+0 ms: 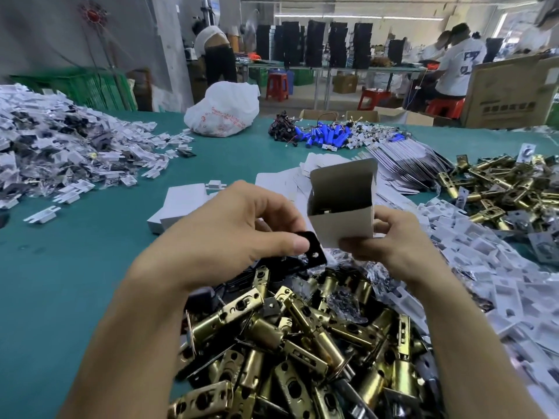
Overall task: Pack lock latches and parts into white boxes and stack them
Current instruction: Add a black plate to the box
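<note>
Teal cloth is covering the worktop [75, 267], and along its left edge a heap of white and dark bagged parts [51, 146] is spreading out of view; I cannot make out what each bag holds. Toward the middle, two closed white boxes [181, 204] are lying flat, half hidden behind my left wrist, and a white plastic bag [222, 110] is sitting at the far edge.

My left hand [230, 225] is pinching a black plate [314, 251] between thumb and curled fingers. Only one corner with a small hole is showing; the rest is covered by my palm. The plate is hanging just beside the lower left corner of the white box [341, 219].

Below both hands, at the near edge, a pile of brass latches [287, 343] is running off the bottom, my forearms crossing over it.

My right hand [393, 240] is gripping the white box by its lower end, thumb on the front face, fingers tucked behind where I cannot see them. The box is standing upright above the worktop with its top flap raised. Something dark is showing inside, too shadowed to identify.

Beyond the box, blue cylinders [326, 136] with wires are lying near the far edge, and flat unfolded cartons [405, 164] are fanning out just beside them. Toward the right edge, white moulded trays [484, 267] are lying scattered, and a second pile of brass latches [508, 186] is being cut off by the frame.
</note>
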A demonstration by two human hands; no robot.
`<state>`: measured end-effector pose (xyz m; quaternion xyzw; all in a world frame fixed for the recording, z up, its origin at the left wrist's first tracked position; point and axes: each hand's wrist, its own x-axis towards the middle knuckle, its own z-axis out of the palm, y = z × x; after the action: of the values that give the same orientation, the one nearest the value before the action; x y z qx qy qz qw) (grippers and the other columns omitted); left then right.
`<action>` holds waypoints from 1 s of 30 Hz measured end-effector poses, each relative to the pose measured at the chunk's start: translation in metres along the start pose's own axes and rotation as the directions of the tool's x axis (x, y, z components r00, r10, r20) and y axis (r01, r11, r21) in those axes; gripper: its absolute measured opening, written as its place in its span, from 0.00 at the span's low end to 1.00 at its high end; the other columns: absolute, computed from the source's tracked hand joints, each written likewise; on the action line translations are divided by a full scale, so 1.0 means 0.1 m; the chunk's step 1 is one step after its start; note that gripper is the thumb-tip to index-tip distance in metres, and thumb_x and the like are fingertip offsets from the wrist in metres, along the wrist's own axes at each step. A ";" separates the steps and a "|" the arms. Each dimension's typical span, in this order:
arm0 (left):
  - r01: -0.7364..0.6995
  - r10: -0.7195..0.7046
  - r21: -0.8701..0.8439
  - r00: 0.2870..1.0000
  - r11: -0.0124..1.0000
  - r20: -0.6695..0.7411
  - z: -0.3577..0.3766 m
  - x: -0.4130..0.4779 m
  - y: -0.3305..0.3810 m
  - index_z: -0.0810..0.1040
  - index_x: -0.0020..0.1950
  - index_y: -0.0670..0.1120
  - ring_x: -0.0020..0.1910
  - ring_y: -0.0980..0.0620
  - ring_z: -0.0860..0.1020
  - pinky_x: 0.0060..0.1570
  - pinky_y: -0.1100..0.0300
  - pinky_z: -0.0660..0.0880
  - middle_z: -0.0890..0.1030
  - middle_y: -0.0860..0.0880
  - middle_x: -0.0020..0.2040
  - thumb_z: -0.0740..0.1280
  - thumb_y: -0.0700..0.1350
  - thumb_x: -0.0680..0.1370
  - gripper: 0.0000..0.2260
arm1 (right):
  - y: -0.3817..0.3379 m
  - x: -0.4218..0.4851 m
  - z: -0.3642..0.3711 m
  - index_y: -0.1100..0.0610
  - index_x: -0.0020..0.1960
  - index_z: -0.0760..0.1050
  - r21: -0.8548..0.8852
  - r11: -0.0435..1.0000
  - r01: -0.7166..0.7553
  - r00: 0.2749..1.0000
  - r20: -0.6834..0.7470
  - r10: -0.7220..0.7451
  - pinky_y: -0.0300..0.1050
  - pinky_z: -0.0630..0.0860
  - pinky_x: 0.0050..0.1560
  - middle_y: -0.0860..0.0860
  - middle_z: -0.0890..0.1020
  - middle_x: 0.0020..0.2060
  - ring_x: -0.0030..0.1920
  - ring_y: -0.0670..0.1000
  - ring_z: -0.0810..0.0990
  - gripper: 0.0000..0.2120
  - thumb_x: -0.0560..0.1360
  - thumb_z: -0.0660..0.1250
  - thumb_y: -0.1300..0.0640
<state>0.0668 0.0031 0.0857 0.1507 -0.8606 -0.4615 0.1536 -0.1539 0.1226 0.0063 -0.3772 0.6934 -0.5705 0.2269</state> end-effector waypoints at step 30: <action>-0.202 0.445 0.432 0.675 0.879 -0.589 0.39 0.44 -0.24 0.86 0.55 0.51 0.50 0.56 0.76 0.45 0.71 0.69 0.77 0.56 0.51 0.74 0.35 0.75 0.14 | -0.15 -0.09 0.07 0.55 0.54 0.82 0.043 0.997 -0.061 0.943 0.329 0.044 0.38 0.76 0.33 0.58 0.86 0.45 0.39 0.50 0.83 0.20 0.62 0.78 0.58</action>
<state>0.0138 0.0015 0.0503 0.1732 -0.8233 -0.1886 0.5066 -0.1391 0.1244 0.0180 -0.4421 0.6405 -0.5116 0.3642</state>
